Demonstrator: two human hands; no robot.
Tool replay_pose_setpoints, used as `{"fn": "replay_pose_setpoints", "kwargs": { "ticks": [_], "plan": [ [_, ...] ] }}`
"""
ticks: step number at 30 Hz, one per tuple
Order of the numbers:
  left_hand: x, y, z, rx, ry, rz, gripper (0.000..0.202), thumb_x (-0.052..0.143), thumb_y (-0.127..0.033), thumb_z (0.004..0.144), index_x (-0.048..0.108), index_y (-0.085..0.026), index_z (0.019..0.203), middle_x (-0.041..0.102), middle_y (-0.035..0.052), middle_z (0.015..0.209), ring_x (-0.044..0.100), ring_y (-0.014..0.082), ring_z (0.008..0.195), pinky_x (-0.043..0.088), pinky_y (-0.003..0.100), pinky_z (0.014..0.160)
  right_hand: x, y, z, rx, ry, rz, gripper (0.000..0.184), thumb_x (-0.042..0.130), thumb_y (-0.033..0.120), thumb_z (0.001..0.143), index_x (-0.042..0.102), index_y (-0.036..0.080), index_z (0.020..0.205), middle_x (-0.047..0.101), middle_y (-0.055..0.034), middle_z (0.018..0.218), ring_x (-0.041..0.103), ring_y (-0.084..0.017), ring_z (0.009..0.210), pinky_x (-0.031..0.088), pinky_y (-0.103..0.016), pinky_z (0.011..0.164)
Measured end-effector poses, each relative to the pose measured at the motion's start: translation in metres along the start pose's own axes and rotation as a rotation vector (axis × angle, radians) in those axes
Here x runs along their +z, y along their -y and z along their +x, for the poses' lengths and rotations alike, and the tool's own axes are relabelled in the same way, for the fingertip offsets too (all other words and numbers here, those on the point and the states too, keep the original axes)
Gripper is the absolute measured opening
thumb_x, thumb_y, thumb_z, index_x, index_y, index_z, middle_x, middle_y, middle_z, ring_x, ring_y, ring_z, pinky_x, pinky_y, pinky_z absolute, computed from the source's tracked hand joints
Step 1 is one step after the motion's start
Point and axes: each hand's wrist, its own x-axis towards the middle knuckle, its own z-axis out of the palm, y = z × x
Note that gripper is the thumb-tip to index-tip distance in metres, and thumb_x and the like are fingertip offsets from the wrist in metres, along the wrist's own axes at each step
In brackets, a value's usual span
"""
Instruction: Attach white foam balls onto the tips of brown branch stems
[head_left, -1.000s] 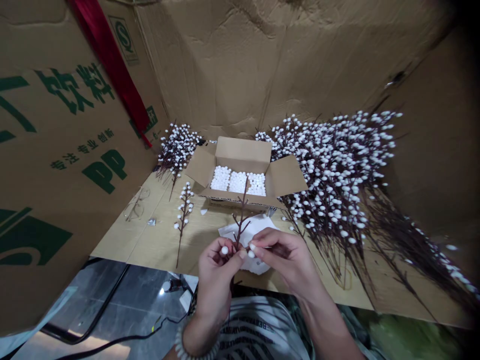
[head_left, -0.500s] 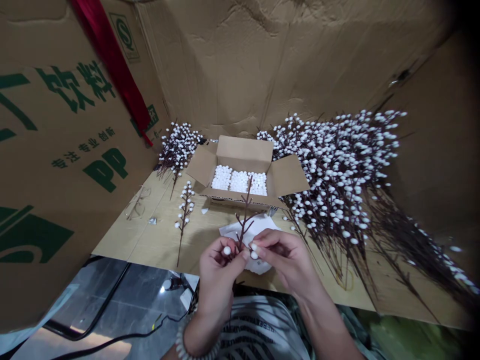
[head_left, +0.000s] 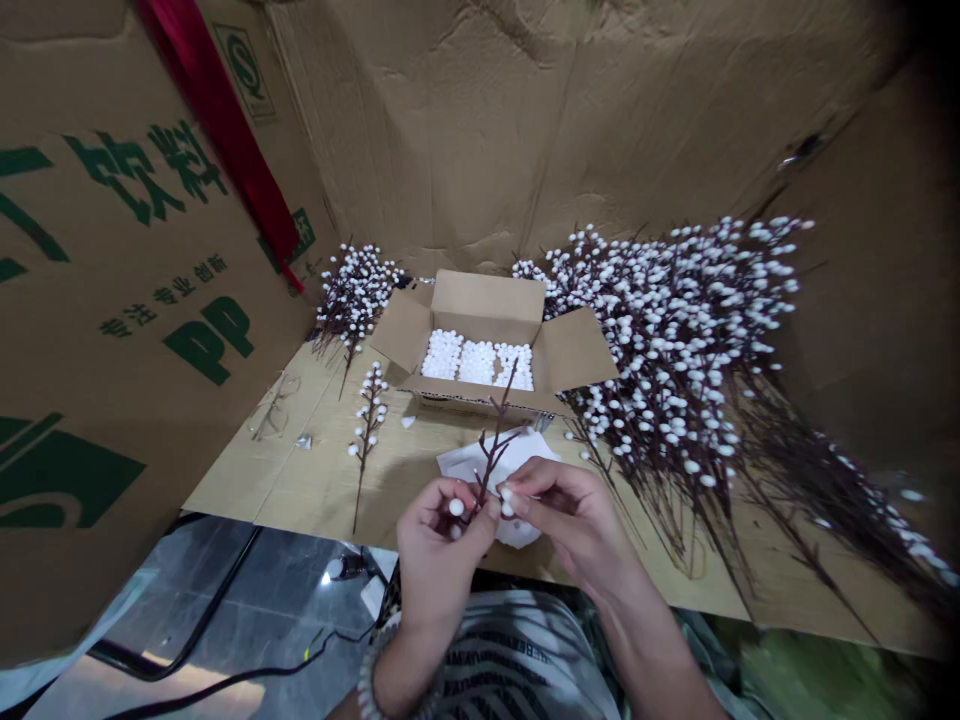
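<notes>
My left hand [head_left: 444, 535] is closed around the lower part of a brown artificial twig [head_left: 492, 452], whose bare forked tip points up and slightly right. Two white balls show on the twig beside my left fingers. My right hand [head_left: 574, 515] pinches a white ball [head_left: 507, 498] against the twig's right side, with another white ball touching it just below. My fingertips hide part of the stem. Beneath both hands lies a crumpled white sheet [head_left: 517, 455]. Behind them stands an open cardboard box [head_left: 480, 400] holding white balls [head_left: 477, 362] in several blocks.
A finished-looking berry stem [head_left: 367, 425] lies left of the hands. Bunches of white-berried stems [head_left: 660, 340] fill the right, and a smaller bunch [head_left: 352, 295] stands back left. Eyeglasses [head_left: 276, 405] rest near the left edge. Cardboard walls [head_left: 450, 130] enclose the table.
The twig has tilted a little further right, its tip shifting right. A second ball now shows beside my left fingers. My right fingers stay at the same side of the twig.
</notes>
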Motion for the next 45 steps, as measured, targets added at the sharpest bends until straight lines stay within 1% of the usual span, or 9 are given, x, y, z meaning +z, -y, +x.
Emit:
{"fn": "replay_pose_setpoints", "kwargs": {
  "ticks": [17,24,28,32,35,40,41,43,45],
  "plan": [
    [0.001,0.0,0.0,-0.014,0.025,-0.037,0.021,0.075,-0.012,0.063,0.055,-0.017,0.06,0.06,-0.0049,0.059,0.05,0.0072,0.056,0.042,0.014,0.054,-0.004,0.005,0.004,0.035,0.084,-0.076,0.008,0.081,0.023,0.067,0.073,0.022,0.067,0.072,-0.0018,0.071,0.067,-0.012,0.066,0.053,-0.019,0.058],
    [-0.003,-0.004,0.001,0.003,0.124,-0.082,0.039,0.079,-0.012,0.063,0.065,-0.022,0.098,0.065,-0.0058,0.063,0.057,0.0079,0.059,0.047,0.014,0.059,-0.006,0.01,0.0,-0.052,0.072,-0.143,0.005,0.077,0.024,0.072,0.073,0.023,0.073,0.071,-0.0022,0.073,0.066,-0.013,0.069,0.054,-0.02,0.061],
    [-0.006,-0.004,0.002,0.044,0.151,-0.032,0.023,0.081,-0.02,0.064,0.073,-0.02,0.085,0.072,-0.0003,0.076,0.063,0.0112,0.068,0.051,0.017,0.064,-0.004,0.013,-0.001,-0.063,0.1,-0.212,0.004,0.075,0.025,0.075,0.073,0.022,0.076,0.071,-0.0033,0.075,0.067,-0.014,0.069,0.055,-0.022,0.062],
    [-0.007,-0.005,0.003,0.075,0.089,0.054,0.01,0.079,-0.022,0.067,0.075,-0.019,0.075,0.072,0.0001,0.071,0.062,0.011,0.067,0.05,0.017,0.064,-0.003,0.018,-0.002,-0.075,0.117,-0.299,0.01,0.075,0.03,0.074,0.073,0.021,0.077,0.074,-0.0047,0.075,0.069,-0.015,0.069,0.057,-0.024,0.061],
    [-0.01,-0.005,0.005,0.039,0.037,0.04,0.013,0.08,-0.027,0.067,0.075,-0.019,0.075,0.075,0.0019,0.074,0.065,0.0128,0.07,0.051,0.019,0.066,-0.012,0.032,0.006,-0.106,0.125,-0.478,0.011,0.073,0.031,0.076,0.073,0.021,0.081,0.075,-0.0052,0.078,0.07,-0.016,0.068,0.057,-0.025,0.059],
    [-0.014,-0.006,0.006,-0.016,-0.012,-0.043,0.019,0.082,-0.033,0.064,0.073,-0.019,0.074,0.076,0.0024,0.072,0.067,0.013,0.068,0.052,0.019,0.065,-0.028,0.062,0.066,-0.386,-0.178,-1.064,0.017,0.059,0.03,0.087,0.071,0.018,0.085,0.074,-0.0054,0.079,0.069,-0.018,0.069,0.055,-0.029,0.064],
    [-0.015,-0.007,0.006,-0.022,-0.007,-0.055,0.019,0.082,-0.033,0.064,0.073,-0.019,0.074,0.076,0.0022,0.072,0.067,0.0127,0.066,0.052,0.019,0.064,-0.029,0.066,0.085,-0.359,-0.148,-1.265,0.02,0.054,0.028,0.09,0.071,0.017,0.091,0.075,-0.0075,0.088,0.069,-0.019,0.077,0.055,-0.031,0.071],
    [-0.016,-0.007,0.005,-0.029,0.009,-0.073,0.019,0.081,-0.034,0.065,0.073,-0.019,0.074,0.076,0.0022,0.072,0.066,0.0125,0.063,0.052,0.019,0.062,-0.027,0.066,0.121,-0.158,0.11,-1.746,0.026,0.046,0.022,0.094,0.067,0.017,0.108,0.072,-0.0104,0.105,0.068,-0.022,0.095,0.052,-0.034,0.082],
    [-0.017,-0.006,0.005,-0.034,0.015,-0.084,0.021,0.082,-0.034,0.065,0.073,-0.018,0.074,0.075,0.0028,0.072,0.066,0.013,0.063,0.052,0.02,0.062,-0.023,0.059,0.153,-0.045,0.258,-1.855,0.02,0.057,0.019,0.088,0.069,0.016,0.104,0.072,-0.0126,0.103,0.067,-0.026,0.099,0.051,-0.036,0.083]
  ]
}}
